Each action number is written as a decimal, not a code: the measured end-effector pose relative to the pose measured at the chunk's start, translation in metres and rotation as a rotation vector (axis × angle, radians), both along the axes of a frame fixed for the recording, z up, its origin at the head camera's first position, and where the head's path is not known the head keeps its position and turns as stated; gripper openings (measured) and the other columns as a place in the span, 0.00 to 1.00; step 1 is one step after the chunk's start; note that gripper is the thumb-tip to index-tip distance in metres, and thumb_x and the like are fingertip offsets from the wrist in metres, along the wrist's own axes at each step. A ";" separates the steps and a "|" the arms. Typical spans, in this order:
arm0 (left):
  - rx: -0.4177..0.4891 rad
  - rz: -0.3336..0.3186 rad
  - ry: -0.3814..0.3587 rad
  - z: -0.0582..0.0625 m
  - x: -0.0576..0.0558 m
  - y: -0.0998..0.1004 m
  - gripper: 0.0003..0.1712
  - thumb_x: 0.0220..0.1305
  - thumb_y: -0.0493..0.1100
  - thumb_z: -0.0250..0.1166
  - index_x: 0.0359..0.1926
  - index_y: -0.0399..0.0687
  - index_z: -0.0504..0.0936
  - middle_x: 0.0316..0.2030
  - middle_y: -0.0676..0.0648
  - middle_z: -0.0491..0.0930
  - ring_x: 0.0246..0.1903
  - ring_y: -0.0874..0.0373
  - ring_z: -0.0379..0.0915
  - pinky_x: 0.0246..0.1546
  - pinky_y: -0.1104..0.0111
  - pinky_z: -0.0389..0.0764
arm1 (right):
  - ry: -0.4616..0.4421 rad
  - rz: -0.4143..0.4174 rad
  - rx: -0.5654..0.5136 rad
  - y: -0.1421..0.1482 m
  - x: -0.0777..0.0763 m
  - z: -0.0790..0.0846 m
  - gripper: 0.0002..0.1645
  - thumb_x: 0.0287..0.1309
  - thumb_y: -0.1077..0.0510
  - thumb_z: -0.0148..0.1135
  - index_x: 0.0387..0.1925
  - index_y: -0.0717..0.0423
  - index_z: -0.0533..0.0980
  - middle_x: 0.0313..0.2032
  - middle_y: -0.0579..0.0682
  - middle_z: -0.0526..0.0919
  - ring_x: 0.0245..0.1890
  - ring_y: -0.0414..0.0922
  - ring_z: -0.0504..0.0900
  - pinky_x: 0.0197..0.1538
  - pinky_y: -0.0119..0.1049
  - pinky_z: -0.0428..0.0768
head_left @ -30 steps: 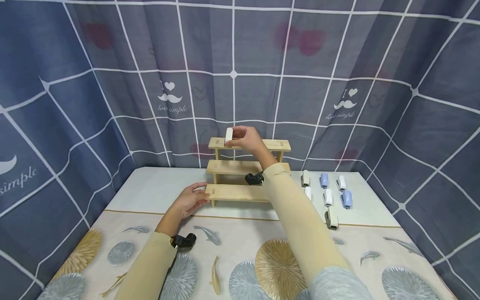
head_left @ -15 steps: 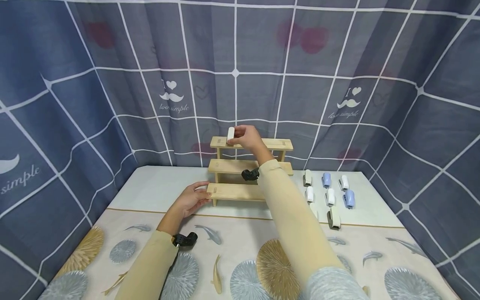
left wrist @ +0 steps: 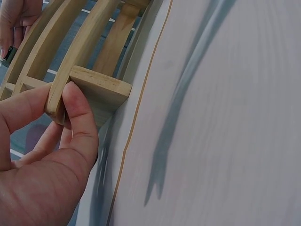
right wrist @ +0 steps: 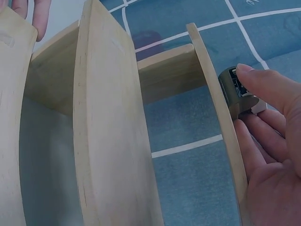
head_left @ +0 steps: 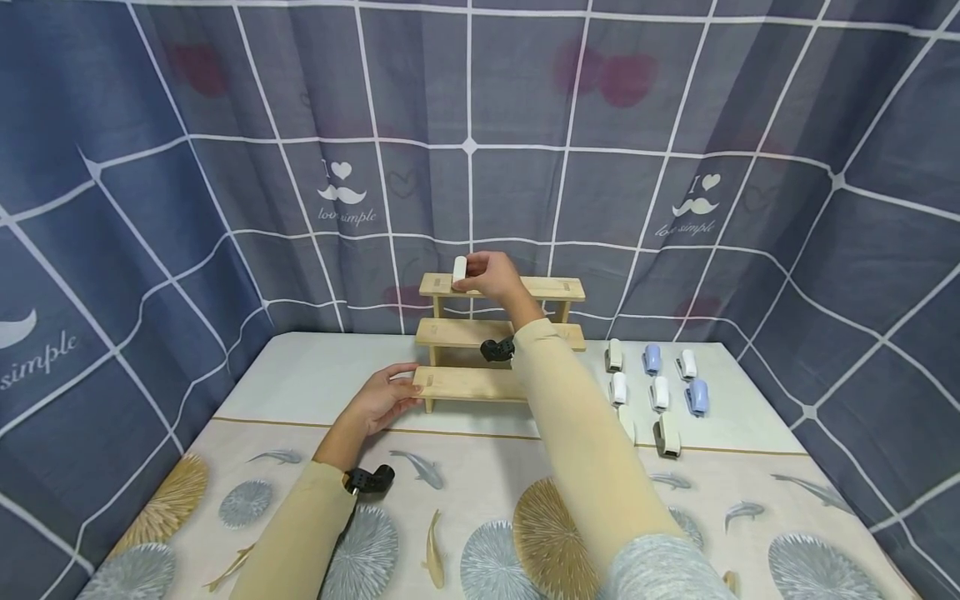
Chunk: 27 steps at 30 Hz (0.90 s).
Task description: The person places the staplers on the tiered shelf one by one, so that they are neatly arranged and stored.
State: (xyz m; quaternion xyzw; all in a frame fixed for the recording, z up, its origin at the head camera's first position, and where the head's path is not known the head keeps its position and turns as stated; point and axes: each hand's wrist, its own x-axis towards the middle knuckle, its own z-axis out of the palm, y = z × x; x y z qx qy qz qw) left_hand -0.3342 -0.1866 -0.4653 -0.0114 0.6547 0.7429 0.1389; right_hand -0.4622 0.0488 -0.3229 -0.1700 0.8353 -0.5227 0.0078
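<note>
A three-tier wooden display shelf (head_left: 472, 383) stands on the table in the head view. My left hand (head_left: 384, 398) pinches the left end of its lowest board; in the left wrist view the thumb and fingers (left wrist: 81, 113) lie on either face of that board. My right hand (head_left: 491, 275) holds a small white mini stapler (head_left: 459, 272) at the left part of the top board. The right wrist view shows the stapler's dark underside (right wrist: 230, 89) right against the board, thumb on one side and fingers on the other.
Several mini staplers in white, blue (head_left: 697, 397) and cream (head_left: 667, 435) stand in loose rows right of the shelf. My right forearm partly covers one. A checked curtain (head_left: 592, 192) hangs close behind the shelf. A patterned cloth (head_left: 420, 542) covers the table's front.
My right forearm has shifted slightly left, uncovering more of the staplers beside it. The held stapler stays at nearly the same spot on the top board. The left hand keeps its grip.
</note>
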 end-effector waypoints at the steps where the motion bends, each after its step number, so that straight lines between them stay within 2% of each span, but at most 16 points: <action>1: 0.000 -0.002 0.002 0.000 0.000 0.000 0.39 0.68 0.25 0.60 0.77 0.35 0.58 0.43 0.46 0.80 0.34 0.61 0.83 0.38 0.74 0.88 | -0.003 0.001 -0.001 0.000 0.000 0.000 0.40 0.55 0.60 0.78 0.68 0.62 0.73 0.60 0.58 0.83 0.62 0.52 0.81 0.64 0.44 0.82; 11: 0.005 -0.003 0.007 0.001 0.000 0.000 0.38 0.68 0.24 0.60 0.76 0.34 0.58 0.44 0.45 0.80 0.35 0.60 0.83 0.37 0.74 0.87 | 0.008 0.005 0.034 -0.001 0.001 -0.001 0.38 0.57 0.57 0.76 0.67 0.60 0.73 0.61 0.57 0.82 0.62 0.52 0.80 0.65 0.44 0.81; 18: -0.012 -0.007 0.010 -0.001 0.001 -0.001 0.38 0.68 0.25 0.60 0.76 0.34 0.58 0.44 0.45 0.80 0.35 0.61 0.82 0.38 0.75 0.87 | 0.088 0.001 0.059 0.000 0.009 -0.005 0.39 0.57 0.55 0.76 0.68 0.63 0.73 0.63 0.59 0.80 0.64 0.54 0.79 0.67 0.45 0.79; 21: -0.006 -0.012 0.014 -0.002 0.001 0.000 0.39 0.68 0.25 0.60 0.76 0.34 0.57 0.44 0.45 0.79 0.34 0.61 0.82 0.38 0.75 0.87 | 0.114 -0.020 0.065 0.003 0.014 -0.009 0.40 0.59 0.53 0.75 0.70 0.60 0.71 0.66 0.58 0.78 0.65 0.53 0.78 0.68 0.44 0.79; 27: 0.002 -0.018 0.022 -0.002 0.000 0.000 0.39 0.68 0.25 0.60 0.77 0.33 0.55 0.44 0.45 0.79 0.34 0.62 0.81 0.38 0.75 0.87 | 0.116 -0.031 -0.041 0.011 0.026 -0.015 0.39 0.60 0.54 0.74 0.70 0.60 0.71 0.67 0.56 0.77 0.66 0.52 0.78 0.68 0.42 0.79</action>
